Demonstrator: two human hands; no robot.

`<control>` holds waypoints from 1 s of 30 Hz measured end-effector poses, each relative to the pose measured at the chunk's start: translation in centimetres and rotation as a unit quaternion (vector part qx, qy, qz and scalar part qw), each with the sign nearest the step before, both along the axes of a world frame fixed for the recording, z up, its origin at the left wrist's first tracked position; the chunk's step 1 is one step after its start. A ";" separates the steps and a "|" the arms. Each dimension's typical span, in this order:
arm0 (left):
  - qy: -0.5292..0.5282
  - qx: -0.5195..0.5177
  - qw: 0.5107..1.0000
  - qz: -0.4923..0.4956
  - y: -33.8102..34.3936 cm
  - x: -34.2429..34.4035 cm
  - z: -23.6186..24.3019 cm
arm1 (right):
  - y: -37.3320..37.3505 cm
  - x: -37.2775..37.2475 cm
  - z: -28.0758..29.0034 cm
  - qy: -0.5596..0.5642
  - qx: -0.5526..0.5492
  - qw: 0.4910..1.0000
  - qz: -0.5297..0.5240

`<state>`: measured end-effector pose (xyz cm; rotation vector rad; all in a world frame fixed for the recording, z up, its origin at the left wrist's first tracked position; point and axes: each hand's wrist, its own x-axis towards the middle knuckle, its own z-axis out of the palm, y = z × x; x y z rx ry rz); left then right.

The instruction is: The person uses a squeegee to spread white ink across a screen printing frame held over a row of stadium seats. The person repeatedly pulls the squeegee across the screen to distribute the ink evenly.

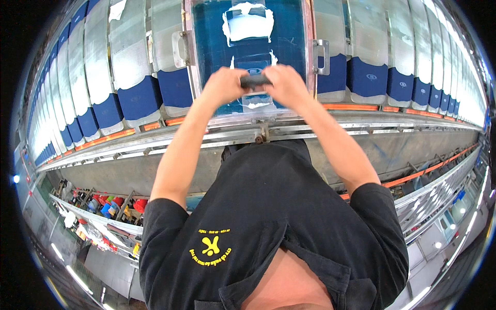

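Observation:
Both of my hands grip a dark squeegee-like handle in the middle of a blue printing screen. My left hand wraps its left end and my right hand its right end. What lies under the handle is partly hidden by my hands. White ink forms a patch on the far part of the screen, with smaller white smears close to my hands. The screen sits in a metal frame, with a metal grip on its left side and another grip on its right.
Rows of pallets carrying dark blue fabric pieces stretch away to the left and right. A metal rail runs along the table edge before me. Behind, at lower left, a rack holds several coloured containers.

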<state>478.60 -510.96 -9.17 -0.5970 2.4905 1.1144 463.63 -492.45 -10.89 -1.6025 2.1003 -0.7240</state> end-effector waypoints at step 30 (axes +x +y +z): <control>0.204 -0.105 0.973 0.038 7.5 7.3 -2.8 | 3.9 -13.3 -8.3 -0.163 -0.157 0.852 -0.471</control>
